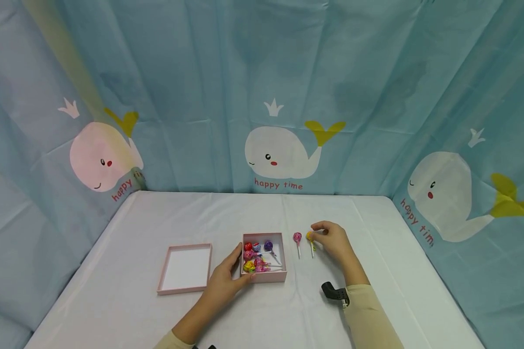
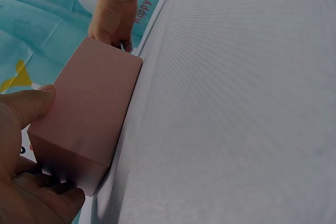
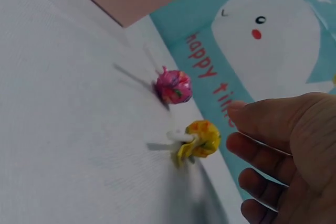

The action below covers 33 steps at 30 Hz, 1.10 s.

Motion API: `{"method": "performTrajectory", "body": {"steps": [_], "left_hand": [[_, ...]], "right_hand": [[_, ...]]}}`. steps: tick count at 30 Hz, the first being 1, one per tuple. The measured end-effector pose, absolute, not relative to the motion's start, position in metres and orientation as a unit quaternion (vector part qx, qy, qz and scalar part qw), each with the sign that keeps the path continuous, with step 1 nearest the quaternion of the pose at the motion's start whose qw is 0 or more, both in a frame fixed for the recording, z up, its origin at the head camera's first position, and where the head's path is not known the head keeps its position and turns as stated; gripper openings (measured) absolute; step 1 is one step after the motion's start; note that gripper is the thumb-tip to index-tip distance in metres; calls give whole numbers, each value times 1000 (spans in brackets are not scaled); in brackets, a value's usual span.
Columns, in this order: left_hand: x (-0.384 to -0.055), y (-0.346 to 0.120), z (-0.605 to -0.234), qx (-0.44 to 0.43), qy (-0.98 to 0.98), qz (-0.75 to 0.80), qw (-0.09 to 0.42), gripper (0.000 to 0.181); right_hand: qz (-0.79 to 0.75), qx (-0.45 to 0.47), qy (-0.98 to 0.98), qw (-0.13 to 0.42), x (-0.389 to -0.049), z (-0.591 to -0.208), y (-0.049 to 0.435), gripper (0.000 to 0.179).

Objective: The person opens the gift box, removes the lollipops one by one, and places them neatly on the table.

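My left hand [image 1: 224,280] holds a pink box [image 1: 270,277] at its near left corner, thumb on the front wall and fingers along the left side. Inside the box lie several wrapped lollipops [image 1: 249,265] in red, pink, yellow and purple. To the right of the box, a yellow lollipop [image 3: 203,138] and a pink lollipop [image 3: 175,86] lie side by side on the cloth, sticks towards me. My right hand [image 1: 334,240] hovers beside the yellow one. In the right wrist view its thumb and fingers are spread apart, with a small gap to the candy.
A shallow pink lid [image 1: 185,269] with a white inside lies left of the box. White cloth [image 1: 297,310] covers the table. Blue curtains [image 1: 192,150] with whale prints stand around the back and sides.
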<state>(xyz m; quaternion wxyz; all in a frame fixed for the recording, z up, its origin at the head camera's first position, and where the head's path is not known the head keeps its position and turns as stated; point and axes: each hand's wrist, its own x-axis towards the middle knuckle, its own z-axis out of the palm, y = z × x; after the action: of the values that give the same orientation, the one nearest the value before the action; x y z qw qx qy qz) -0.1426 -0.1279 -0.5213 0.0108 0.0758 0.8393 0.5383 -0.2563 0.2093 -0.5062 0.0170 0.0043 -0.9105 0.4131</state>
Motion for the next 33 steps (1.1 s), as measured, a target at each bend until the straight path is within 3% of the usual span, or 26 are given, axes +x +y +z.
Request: {"method": "performTrajectory", "body": {"steps": [19, 33], "left_hand": [[-141, -129, -517, 74, 841, 536, 12, 94], [-142, -128, -519, 88, 848, 522, 1, 95]], "right_hand": [[403, 125, -904, 70, -241, -458, 186, 29], [388, 301, -871, 4, -230, -446, 136, 28]]}}
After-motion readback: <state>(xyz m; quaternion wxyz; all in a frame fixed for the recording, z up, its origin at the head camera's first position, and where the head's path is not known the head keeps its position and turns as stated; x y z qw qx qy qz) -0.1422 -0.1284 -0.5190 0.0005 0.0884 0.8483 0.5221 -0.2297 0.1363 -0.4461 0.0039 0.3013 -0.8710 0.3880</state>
